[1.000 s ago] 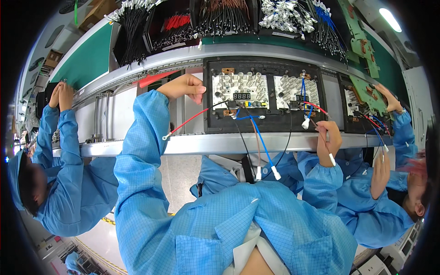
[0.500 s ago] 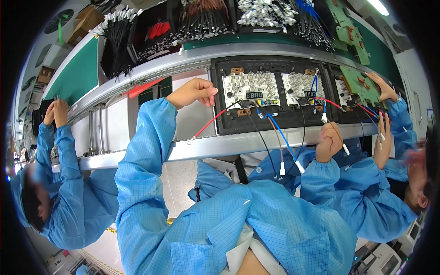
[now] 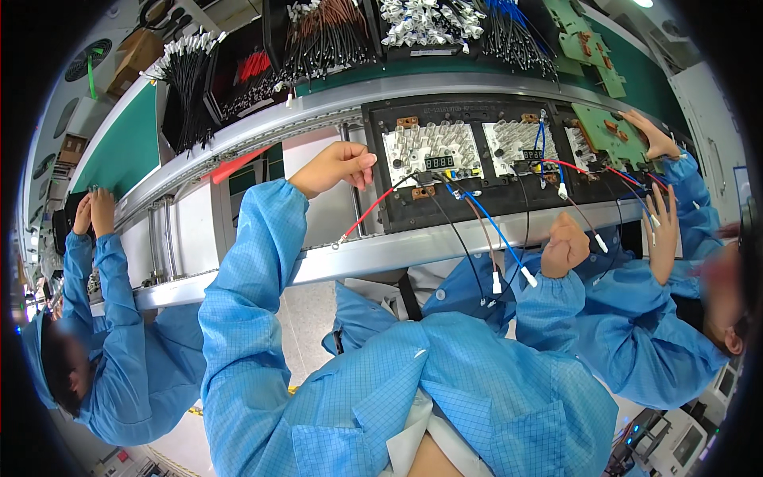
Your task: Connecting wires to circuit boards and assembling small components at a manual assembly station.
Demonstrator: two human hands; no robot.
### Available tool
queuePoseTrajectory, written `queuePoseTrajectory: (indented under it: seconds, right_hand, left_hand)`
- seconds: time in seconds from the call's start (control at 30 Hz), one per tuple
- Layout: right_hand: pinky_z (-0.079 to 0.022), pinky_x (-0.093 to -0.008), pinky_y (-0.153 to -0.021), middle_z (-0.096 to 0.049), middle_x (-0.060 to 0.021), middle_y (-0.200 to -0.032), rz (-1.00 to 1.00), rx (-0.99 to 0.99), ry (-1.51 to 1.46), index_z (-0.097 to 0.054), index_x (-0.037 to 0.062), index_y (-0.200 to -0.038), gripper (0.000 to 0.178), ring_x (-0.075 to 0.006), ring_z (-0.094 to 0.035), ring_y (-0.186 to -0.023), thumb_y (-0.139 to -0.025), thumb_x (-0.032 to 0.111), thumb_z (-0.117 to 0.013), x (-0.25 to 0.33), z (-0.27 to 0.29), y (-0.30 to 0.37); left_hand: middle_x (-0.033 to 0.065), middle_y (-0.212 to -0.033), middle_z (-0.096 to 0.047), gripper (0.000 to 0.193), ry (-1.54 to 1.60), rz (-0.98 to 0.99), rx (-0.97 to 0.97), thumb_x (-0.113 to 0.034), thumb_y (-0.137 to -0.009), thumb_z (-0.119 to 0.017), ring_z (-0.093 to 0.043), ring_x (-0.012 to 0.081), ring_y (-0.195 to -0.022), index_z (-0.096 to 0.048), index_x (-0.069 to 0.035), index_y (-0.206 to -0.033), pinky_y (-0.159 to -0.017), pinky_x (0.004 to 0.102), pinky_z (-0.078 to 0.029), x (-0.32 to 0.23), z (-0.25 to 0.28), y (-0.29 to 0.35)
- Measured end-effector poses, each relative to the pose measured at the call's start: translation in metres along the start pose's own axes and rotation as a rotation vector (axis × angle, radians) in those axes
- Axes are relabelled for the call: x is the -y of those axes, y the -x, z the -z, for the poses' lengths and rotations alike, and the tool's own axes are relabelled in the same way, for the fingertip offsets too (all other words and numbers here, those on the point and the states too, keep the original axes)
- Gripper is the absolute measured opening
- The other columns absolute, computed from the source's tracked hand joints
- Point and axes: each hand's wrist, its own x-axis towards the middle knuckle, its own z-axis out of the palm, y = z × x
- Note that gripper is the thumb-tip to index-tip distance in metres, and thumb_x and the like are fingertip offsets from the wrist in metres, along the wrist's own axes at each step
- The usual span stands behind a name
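My left hand (image 3: 338,167) is closed beside the left edge of a black fixture tray (image 3: 389,215), thumb against the curled fingers, with nothing visible in it. In the tray sit white circuit boards, one with clear cylinders and a small digit display (image 3: 439,163), another (image 3: 509,147) to its right. A red wire (image 3: 369,213) runs from the left board to a ring terminal near the rail. Black, brown and blue wires (image 3: 505,238) hang over the front edge, ending in white connectors. My right hand (image 3: 566,246) is curled into a loose fist by these wires, its inside hidden.
A metal rail (image 3: 373,253) runs along the front. Bins of white, red, brown and blue wire bundles (image 3: 433,24) stand behind. At right, a co-worker's hands (image 3: 660,139) are at a green board (image 3: 612,135). Another co-worker (image 3: 119,318) works at left.
The view has shifted slightly, and the hanging wires sit a little differently. My right hand is slightly further left in the picture; my left hand keeps nearly the same pose.
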Motion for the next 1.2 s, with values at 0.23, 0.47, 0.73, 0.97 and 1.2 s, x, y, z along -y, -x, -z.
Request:
queuePoseTrajectory:
  seconds: [0.23, 0.47, 0.73, 0.97, 1.2]
  right_hand:
    - [-0.021, -0.027, -0.042, -0.038, -0.0066, -0.048, 0.028, 0.015, -0.001, -0.038, 0.0015, -0.051, 0.009, -0.0142, -0.034, -0.043, -0.058, -0.004, -0.041, 0.0, 0.009, 0.001]
    - [-0.028, -0.0269, -0.044, -0.042, -0.0055, -0.049, -0.015, -0.049, 0.072, -0.041, 0.0024, -0.051, 0.01, -0.0156, -0.04, -0.043, -0.061, 0.0, -0.044, 0.0, 0.016, 0.01]
    - [-0.035, -0.0216, -0.056, -0.056, -0.0089, -0.077, -0.258, -0.171, 0.125, -0.049, -0.0002, -0.074, 0.009, -0.011, -0.046, -0.062, -0.077, -0.006, -0.042, -0.035, 0.03, 0.002]
    - [-0.036, -0.0319, -0.099, -0.056, -0.0124, -0.121, -0.308, 0.257, 0.516, -0.051, 0.0028, -0.122, 0.039, -0.0238, -0.051, -0.115, -0.084, -0.001, -0.045, -0.031, 0.012, -0.058]
    - [-0.02, -0.0433, -0.11, -0.046, -0.0081, -0.136, -0.068, 0.498, 0.677, -0.046, 0.0088, -0.131, 0.043, -0.0302, -0.034, -0.132, -0.088, 0.008, -0.044, -0.05, 0.016, -0.083]
  left_hand:
    - [0.0017, -0.069, -0.061, 0.037, 0.004, -0.022, -0.016, -0.038, -0.093, -0.053, -0.058, 0.0084, -0.062, -0.057, -0.006, -0.074, -0.062, 0.0211, -0.046, 0.001, 0.0, 0.0]
    - [0.004, -0.075, -0.059, 0.019, -0.309, -0.345, -0.28, -0.019, -0.09, -0.056, -0.057, 0.0111, -0.072, -0.06, -0.002, -0.082, -0.068, 0.0255, -0.044, -0.012, -0.004, 0.011]
    - [0.0077, -0.101, -0.063, 0.025, -0.916, -0.856, -0.353, -0.002, -0.076, -0.062, -0.058, 0.0289, -0.095, -0.065, -0.008, -0.1, -0.08, 0.0371, -0.047, -0.046, -0.023, 0.018]
    - [0.0023, -0.135, -0.047, 0.046, -1.182, -0.734, -0.199, -0.011, -0.079, -0.062, -0.037, 0.0269, -0.13, -0.055, -0.019, -0.124, -0.106, 0.0502, -0.028, -0.042, -0.03, 0.02]
    - [0.002, -0.138, -0.043, 0.047, -1.205, -0.691, -0.16, -0.013, -0.08, -0.061, -0.032, 0.0272, -0.133, -0.053, -0.02, -0.126, -0.109, 0.0507, -0.024, -0.042, -0.029, 0.016]
